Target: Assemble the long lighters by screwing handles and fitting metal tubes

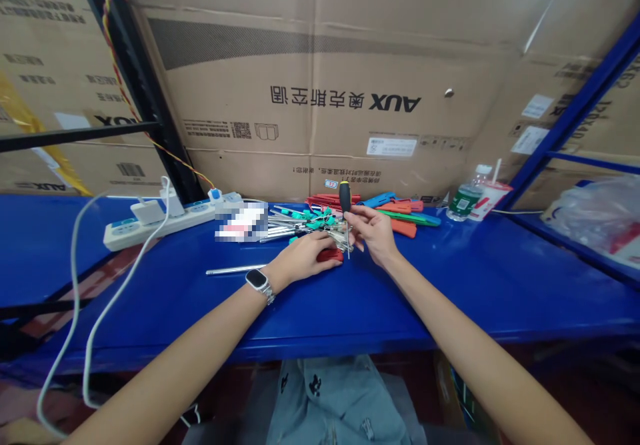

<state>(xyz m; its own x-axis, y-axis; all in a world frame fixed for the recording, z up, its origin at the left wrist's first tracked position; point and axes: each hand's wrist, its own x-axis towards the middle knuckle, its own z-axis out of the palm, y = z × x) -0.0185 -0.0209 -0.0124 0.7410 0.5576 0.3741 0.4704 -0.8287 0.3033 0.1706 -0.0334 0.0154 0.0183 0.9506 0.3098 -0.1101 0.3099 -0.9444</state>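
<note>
Near the middle of the blue table, my left hand (303,256) is closed around a red handle (330,255), holding it low over the surface. My right hand (374,233) pinches a screwdriver (345,197) with a black and yellow handle, held upright with its shaft pointing down beside the red handle's end. Small metal pieces (341,235) lie between and behind the hands; their exact shape is too small to tell. A metal rod (233,270) with a silver shaft runs from the left toward my left wrist.
Metal rods with green parts (300,216) are piled behind my left hand. Red, orange, blue and green handles (400,225) lie behind my right. A power strip (160,222) with white cables sits left; a bottle (463,200) and a cup (490,200) stand right. Cardboard boxes (300,52) rise behind.
</note>
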